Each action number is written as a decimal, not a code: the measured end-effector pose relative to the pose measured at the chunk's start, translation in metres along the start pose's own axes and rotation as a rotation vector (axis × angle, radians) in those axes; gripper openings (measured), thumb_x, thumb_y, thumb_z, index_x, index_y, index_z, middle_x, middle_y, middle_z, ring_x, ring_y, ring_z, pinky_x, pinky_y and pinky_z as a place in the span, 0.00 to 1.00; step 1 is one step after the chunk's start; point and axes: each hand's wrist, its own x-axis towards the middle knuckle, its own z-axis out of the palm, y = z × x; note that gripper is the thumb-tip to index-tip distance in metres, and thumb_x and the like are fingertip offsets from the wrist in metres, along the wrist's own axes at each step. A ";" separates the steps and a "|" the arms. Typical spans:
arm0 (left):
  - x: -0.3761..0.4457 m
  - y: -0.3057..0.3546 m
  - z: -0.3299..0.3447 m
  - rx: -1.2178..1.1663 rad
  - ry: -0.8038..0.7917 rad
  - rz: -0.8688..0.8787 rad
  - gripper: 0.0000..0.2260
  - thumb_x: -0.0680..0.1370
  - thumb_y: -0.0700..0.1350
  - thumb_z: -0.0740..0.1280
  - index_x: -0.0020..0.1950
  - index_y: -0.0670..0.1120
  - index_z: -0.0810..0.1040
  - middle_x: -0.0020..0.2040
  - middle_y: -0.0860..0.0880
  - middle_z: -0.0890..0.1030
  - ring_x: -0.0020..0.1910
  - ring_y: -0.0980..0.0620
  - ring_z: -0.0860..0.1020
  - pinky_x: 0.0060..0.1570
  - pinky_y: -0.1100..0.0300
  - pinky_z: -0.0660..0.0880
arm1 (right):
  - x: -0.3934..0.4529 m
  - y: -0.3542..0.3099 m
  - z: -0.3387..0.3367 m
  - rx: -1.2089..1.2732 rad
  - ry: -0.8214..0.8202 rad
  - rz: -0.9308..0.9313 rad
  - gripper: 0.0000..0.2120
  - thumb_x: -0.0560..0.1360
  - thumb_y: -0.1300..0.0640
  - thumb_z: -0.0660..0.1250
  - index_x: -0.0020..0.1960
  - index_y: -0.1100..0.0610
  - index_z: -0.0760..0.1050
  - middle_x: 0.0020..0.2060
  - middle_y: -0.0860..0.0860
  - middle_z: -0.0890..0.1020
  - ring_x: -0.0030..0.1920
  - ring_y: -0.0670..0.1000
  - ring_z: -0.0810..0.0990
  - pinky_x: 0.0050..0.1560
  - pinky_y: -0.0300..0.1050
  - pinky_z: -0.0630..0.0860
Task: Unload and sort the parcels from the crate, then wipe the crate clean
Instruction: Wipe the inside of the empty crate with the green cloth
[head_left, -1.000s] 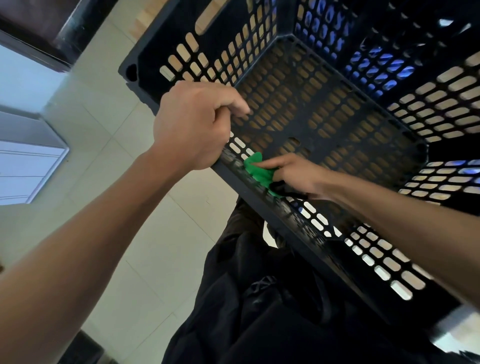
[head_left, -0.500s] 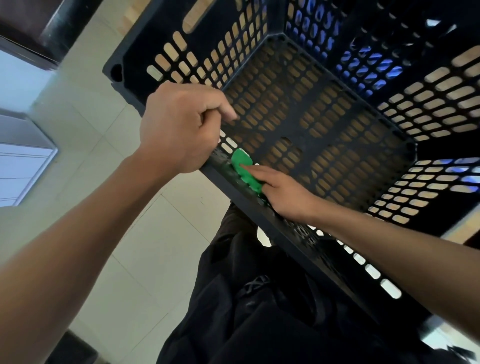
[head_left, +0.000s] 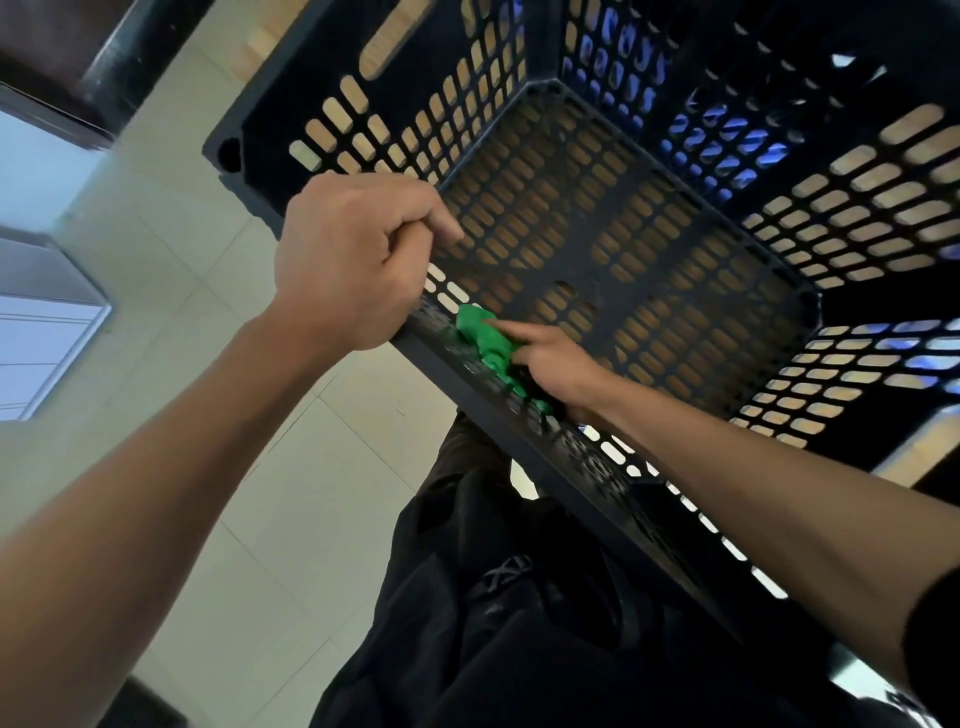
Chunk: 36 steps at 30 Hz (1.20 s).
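Nearest the camera is the person's dark clothing (head_left: 519, 623), and beyond it, to the left, a pale tiled floor (head_left: 249, 467). Both forearms reach forward to the near wall of the crate (head_left: 571, 457), a dark slotted plastic box tipped so that its open side faces the camera and its perforated base lies farther off.

The left hand (head_left: 348, 260) grips the near rim, its fingers (head_left: 441, 223) curled tight over the edge, thumb side up, steadying the crate. Just beside it, the right hand (head_left: 550, 364) reaches inside and presses a green cloth (head_left: 485, 343) against the inner face of that same wall. Its index finger lies stretched flat along the cloth and the other fingers are folded down on it, so the cloth is pinned between hand and plastic rather than bunched in a fist.

No parcels show inside; the base and far walls are bare, with light wood and something blue visible through the slots. Unloading and sorting therefore look finished, and the step in hand appears to be the wiping.

The next move likely calls for sliding the cloth along the near wall with steady pressure while the left hand holds firm, then working toward the base and far sides. The slots could snag the cloth, so flat strokes seem wise.
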 end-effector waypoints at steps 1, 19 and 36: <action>0.000 -0.001 0.000 0.008 0.007 0.018 0.17 0.76 0.34 0.58 0.49 0.41 0.87 0.45 0.47 0.86 0.43 0.50 0.83 0.40 0.54 0.77 | -0.002 -0.008 0.003 0.090 -0.003 -0.019 0.28 0.80 0.69 0.57 0.72 0.47 0.75 0.48 0.55 0.84 0.38 0.50 0.83 0.40 0.39 0.81; -0.005 -0.014 -0.004 -0.156 0.423 0.107 0.18 0.78 0.38 0.54 0.55 0.33 0.82 0.51 0.40 0.84 0.56 0.38 0.81 0.56 0.42 0.76 | -0.001 -0.069 0.024 0.791 -0.154 -0.178 0.18 0.84 0.60 0.57 0.72 0.55 0.75 0.64 0.56 0.82 0.64 0.57 0.82 0.65 0.57 0.77; -0.009 -0.040 0.004 -0.170 0.475 -0.250 0.23 0.83 0.42 0.50 0.75 0.35 0.68 0.77 0.40 0.68 0.80 0.43 0.61 0.76 0.40 0.60 | -0.008 -0.128 0.052 0.419 -0.227 -0.478 0.20 0.82 0.64 0.61 0.72 0.55 0.74 0.66 0.52 0.81 0.66 0.49 0.79 0.72 0.48 0.72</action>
